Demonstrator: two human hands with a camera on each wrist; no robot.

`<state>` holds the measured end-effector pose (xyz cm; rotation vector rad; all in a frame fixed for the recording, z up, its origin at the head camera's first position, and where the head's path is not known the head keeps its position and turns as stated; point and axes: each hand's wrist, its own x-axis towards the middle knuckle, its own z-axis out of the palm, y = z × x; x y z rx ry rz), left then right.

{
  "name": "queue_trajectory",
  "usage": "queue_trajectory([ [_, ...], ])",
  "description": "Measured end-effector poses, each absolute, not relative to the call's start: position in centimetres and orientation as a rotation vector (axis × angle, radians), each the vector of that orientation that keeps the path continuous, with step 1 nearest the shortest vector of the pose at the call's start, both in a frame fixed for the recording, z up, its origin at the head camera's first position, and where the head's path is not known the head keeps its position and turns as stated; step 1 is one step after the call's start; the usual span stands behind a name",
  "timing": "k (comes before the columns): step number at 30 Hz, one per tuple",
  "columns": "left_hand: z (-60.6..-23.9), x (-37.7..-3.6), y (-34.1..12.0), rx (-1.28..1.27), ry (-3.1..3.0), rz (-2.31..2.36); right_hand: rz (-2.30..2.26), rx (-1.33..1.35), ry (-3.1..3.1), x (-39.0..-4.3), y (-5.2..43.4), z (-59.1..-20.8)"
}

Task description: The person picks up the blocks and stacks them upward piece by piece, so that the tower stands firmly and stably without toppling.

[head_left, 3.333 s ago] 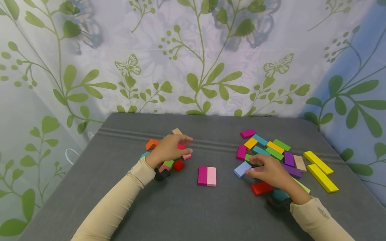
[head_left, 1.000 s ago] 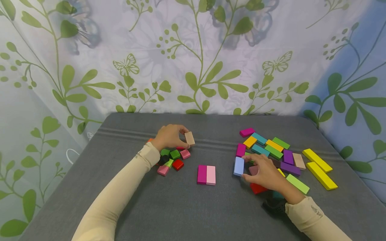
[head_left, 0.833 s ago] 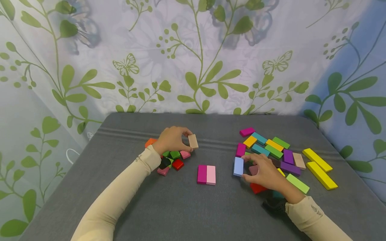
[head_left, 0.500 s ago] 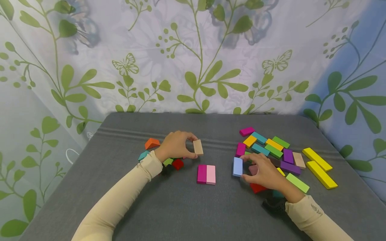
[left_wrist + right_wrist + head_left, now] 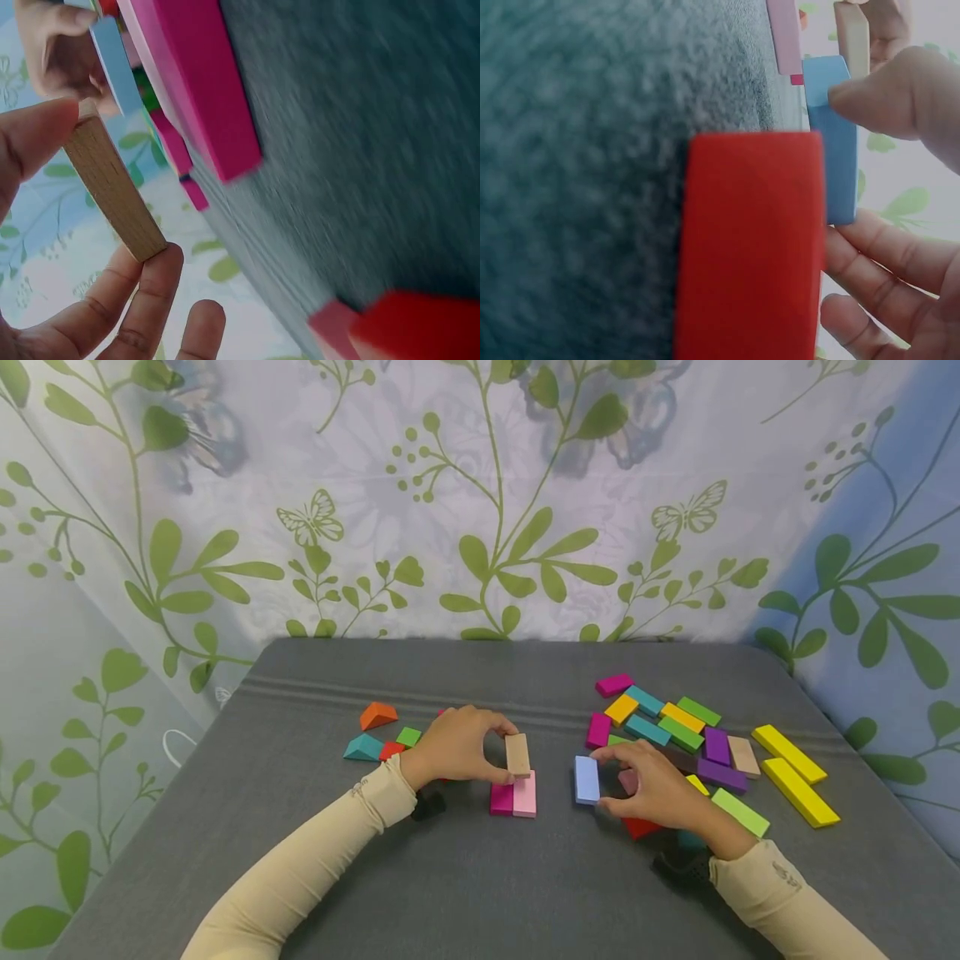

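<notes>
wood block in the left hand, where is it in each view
Head: wood block at centre, pinched by the left hand, just above the pink pair.
Left wrist: wood block at left, slanting, between thumb and finger.
Right wrist: wood block at the top edge, right of centre, small and far off.
Shared landmark: the blue block, held by the right hand; it shows in all three views.

head view high, looks down; wrist views close, table-level; share pink blocks (image 5: 514,796).
</notes>
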<state>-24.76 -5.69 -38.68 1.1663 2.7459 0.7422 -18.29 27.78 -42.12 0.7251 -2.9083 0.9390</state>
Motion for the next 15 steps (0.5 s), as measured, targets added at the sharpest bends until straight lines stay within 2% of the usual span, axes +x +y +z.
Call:
queue_trajectory([
  [15,-39.3,-22.8,-2.0,1.284,2.738,0.499,0.859,0.811,-2.987,-19.0,27.2,-41.9],
])
